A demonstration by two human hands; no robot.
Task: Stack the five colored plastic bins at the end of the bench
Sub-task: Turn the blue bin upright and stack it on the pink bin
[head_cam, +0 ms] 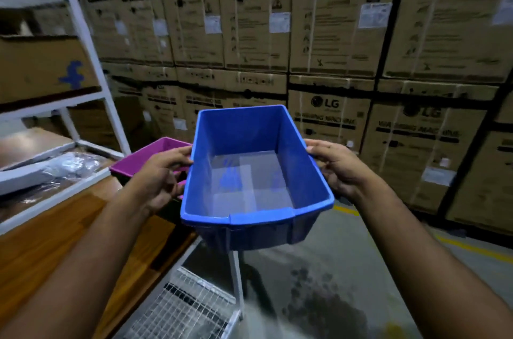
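An empty blue plastic bin [249, 172] hangs in the air in front of me, past the corner of the wooden bench [55, 241]. My left hand [161, 175] grips its left rim and my right hand [336, 169] grips its right rim. A purple bin [147, 158] stands on the bench's far end, just left of the blue bin and partly hidden behind my left hand. No other coloured bins are visible.
A white metal shelf frame [91, 67] holding a cardboard box [44, 67] rises at the left. Stacked cardboard appliance boxes [333, 33] wall off the back. A wire mesh rack [188, 308] sits low beside the bench, above grey concrete floor [347, 269] with yellow lines.
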